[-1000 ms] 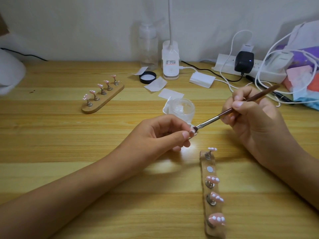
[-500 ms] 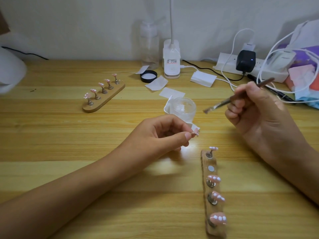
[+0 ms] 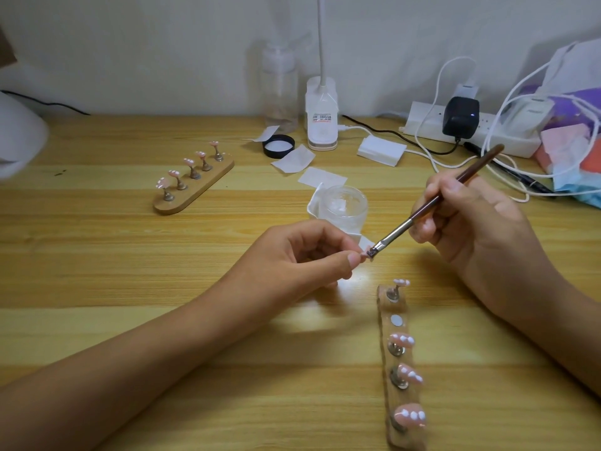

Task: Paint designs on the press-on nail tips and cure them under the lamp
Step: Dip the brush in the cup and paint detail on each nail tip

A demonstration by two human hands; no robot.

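Note:
My left hand (image 3: 302, 255) pinches a small pink nail tip (image 3: 366, 252) on its stand between thumb and fingers at the table's middle. My right hand (image 3: 468, 222) grips a brown brush (image 3: 439, 200), and its bristle end touches the held nail tip. A wooden holder (image 3: 395, 362) lies near the front right with several pink tips bearing white dots and one bare magnet spot. A second wooden holder (image 3: 195, 183) with several pink tips stands at the back left.
A clear glass jar (image 3: 344, 206) on white tissue sits just behind my hands. Paper squares, a black lid (image 3: 278, 146), a clear bottle (image 3: 280, 89) and a white lamp base (image 3: 322, 118) stand at the back. A power strip (image 3: 422, 122) with cables and bags fills the back right.
My right hand lifted the brush away toward the jar, then brought it back down; its bristles touch the held nail tip again. My left hand stayed nearly still.

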